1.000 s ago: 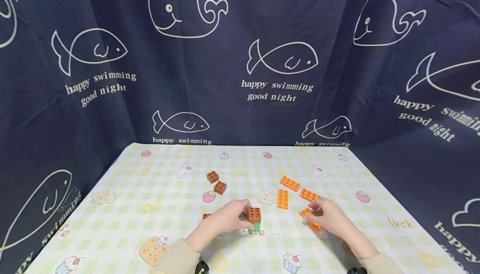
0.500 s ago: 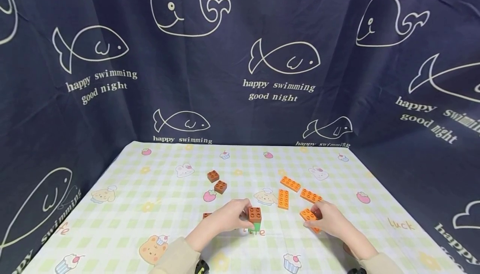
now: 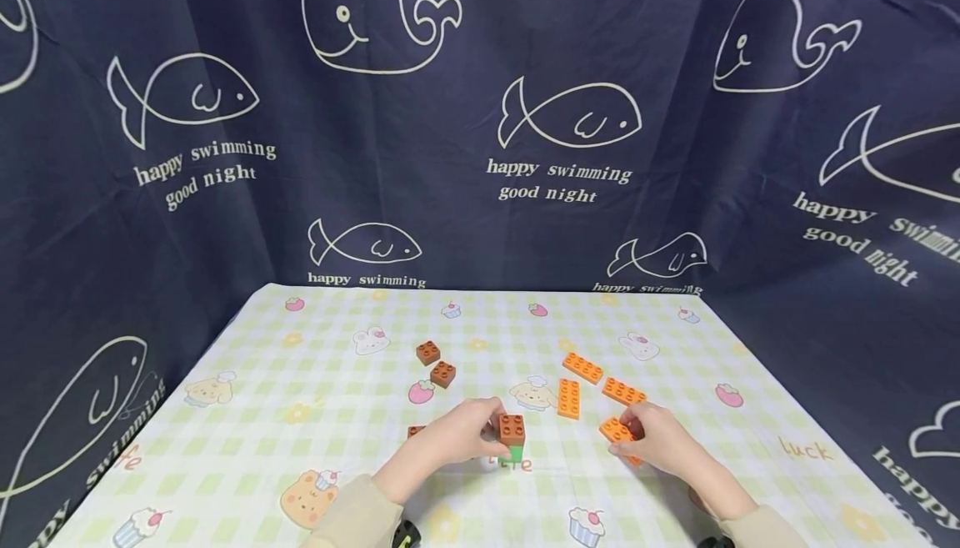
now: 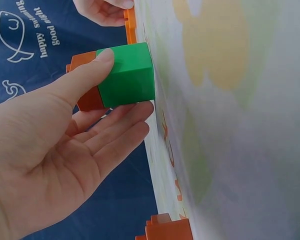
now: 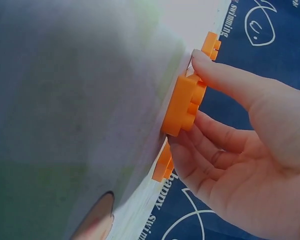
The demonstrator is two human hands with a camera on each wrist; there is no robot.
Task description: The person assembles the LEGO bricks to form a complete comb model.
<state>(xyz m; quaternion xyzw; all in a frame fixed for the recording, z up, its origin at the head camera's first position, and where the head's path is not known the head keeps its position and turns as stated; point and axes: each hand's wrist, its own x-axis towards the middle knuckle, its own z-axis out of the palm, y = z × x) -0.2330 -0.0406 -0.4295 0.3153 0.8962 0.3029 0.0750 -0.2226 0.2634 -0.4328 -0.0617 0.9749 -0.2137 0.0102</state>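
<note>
My left hand (image 3: 461, 433) grips a short stack of toy building bricks standing on the cloth: a brown brick (image 3: 512, 428) on top of a green brick (image 4: 127, 75). In the left wrist view the thumb lies across the seam, with the fingers on the opposite side. My right hand (image 3: 660, 439) pinches a flat orange brick (image 5: 179, 107) by its edges, thumb at one end and fingers at the other. That brick lies low at the cloth, studs up, partly covered by the hand in the head view.
Three more orange bricks lie behind the right hand, one of them nearest the middle (image 3: 568, 398). Two brown bricks (image 3: 442, 374) sit at the back left. Another brown brick (image 3: 416, 430) is partly hidden by the left forearm. A printed cloth (image 3: 247, 448) covers the table.
My right thumb and fingers have shifted on the orange brick, uncovering its far end and more of the orange brick behind. The left hand and its stack stay in place.
</note>
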